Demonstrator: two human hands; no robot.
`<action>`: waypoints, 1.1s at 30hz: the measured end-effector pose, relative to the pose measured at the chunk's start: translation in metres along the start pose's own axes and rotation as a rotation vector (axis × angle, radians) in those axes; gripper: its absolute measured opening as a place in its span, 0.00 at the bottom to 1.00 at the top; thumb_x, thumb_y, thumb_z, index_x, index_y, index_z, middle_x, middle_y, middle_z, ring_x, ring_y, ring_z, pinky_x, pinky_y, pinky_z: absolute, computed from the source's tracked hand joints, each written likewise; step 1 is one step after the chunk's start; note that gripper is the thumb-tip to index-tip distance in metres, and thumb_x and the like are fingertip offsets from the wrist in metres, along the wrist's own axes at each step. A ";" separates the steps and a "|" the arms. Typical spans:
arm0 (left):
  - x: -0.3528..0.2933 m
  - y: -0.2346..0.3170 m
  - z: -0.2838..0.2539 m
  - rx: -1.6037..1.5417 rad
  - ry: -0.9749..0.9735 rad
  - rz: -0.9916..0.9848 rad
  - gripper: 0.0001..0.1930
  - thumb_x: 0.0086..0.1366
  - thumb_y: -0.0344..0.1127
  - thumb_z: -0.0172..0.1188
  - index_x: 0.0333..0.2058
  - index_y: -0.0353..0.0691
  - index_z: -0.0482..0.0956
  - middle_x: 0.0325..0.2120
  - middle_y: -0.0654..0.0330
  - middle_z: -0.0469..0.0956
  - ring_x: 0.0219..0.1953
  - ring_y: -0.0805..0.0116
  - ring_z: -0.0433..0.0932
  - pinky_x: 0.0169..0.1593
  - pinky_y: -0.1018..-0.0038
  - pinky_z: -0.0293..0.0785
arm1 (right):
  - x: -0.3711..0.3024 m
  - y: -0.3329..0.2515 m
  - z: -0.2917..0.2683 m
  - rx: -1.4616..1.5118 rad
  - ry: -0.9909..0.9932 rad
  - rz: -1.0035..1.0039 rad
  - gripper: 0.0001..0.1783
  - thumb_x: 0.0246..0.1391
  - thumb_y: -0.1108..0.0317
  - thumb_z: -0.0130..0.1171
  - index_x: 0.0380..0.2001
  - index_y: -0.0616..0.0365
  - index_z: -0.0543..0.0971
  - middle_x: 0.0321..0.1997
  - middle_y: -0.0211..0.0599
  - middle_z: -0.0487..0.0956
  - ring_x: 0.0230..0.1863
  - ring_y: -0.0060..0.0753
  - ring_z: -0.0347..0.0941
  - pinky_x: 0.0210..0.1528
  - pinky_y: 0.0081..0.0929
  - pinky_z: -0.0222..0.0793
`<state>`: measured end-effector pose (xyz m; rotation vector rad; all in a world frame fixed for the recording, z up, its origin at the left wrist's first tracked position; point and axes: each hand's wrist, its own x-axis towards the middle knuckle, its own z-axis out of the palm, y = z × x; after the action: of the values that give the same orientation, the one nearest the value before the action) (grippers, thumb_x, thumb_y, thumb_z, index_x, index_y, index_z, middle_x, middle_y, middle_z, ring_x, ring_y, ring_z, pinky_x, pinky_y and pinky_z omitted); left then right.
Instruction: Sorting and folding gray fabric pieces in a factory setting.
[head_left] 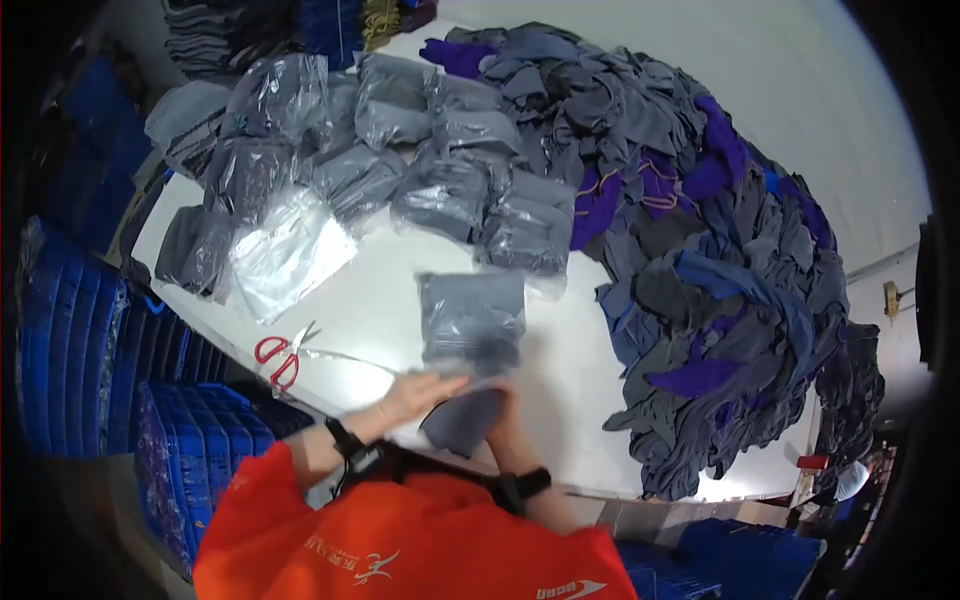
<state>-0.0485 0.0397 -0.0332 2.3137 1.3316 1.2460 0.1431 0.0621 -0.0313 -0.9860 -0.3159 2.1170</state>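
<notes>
A clear plastic bag (472, 318) with a folded grey garment inside lies on the table in front of me. At its near end, my left hand (422, 393) holds the bag's edge, fingers reaching to the right and partly blurred. My right hand (505, 412) is closed on the right side of a folded dark grey garment (462, 424) next to the bag's near edge. Its fingertips are mostly hidden. Whether this garment is partly inside the bag, I cannot tell. Red-handled scissors (285, 357) lie spread apart to the left of my left hand.
Several bagged grey garments (440, 195) cover the table's far left. A stack of clear empty bags (292, 255) lies nearer. A large heap of loose grey and purple garments (730, 270) fills the right side. Blue plastic crates (205, 440) stand beside the white table (375, 285).
</notes>
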 end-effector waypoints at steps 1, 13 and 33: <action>-0.005 0.015 0.016 -0.254 0.068 -0.148 0.19 0.53 0.24 0.56 0.46 0.47 0.76 0.28 0.57 0.77 0.25 0.62 0.78 0.30 0.72 0.76 | 0.003 -0.008 -0.009 0.359 -0.118 -0.196 0.21 0.51 0.56 0.49 0.44 0.59 0.71 0.40 0.42 0.77 0.37 0.41 0.75 0.38 0.40 0.72; 0.121 0.121 0.038 -0.415 -0.478 0.141 0.08 0.57 0.31 0.54 0.36 0.40 0.77 0.24 0.53 0.76 0.24 0.58 0.75 0.28 0.68 0.72 | 0.038 -0.064 0.005 -0.288 0.664 -0.690 0.20 0.55 0.59 0.50 0.44 0.64 0.70 0.40 0.40 0.73 0.39 0.30 0.69 0.44 0.28 0.67; 0.306 -0.117 0.086 0.169 -0.244 -0.220 0.18 0.50 0.20 0.52 0.41 0.38 0.74 0.36 0.47 0.70 0.40 0.49 0.69 0.45 0.62 0.65 | -0.142 -0.262 -0.214 -1.387 1.878 -0.626 0.12 0.41 0.65 0.61 0.28 0.60 0.73 0.33 0.40 0.70 0.36 0.46 0.67 0.40 0.42 0.62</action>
<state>0.0168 0.3673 0.0252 2.2603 1.6011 0.7850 0.5001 0.1165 0.0346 -2.5326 -0.8437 -0.4034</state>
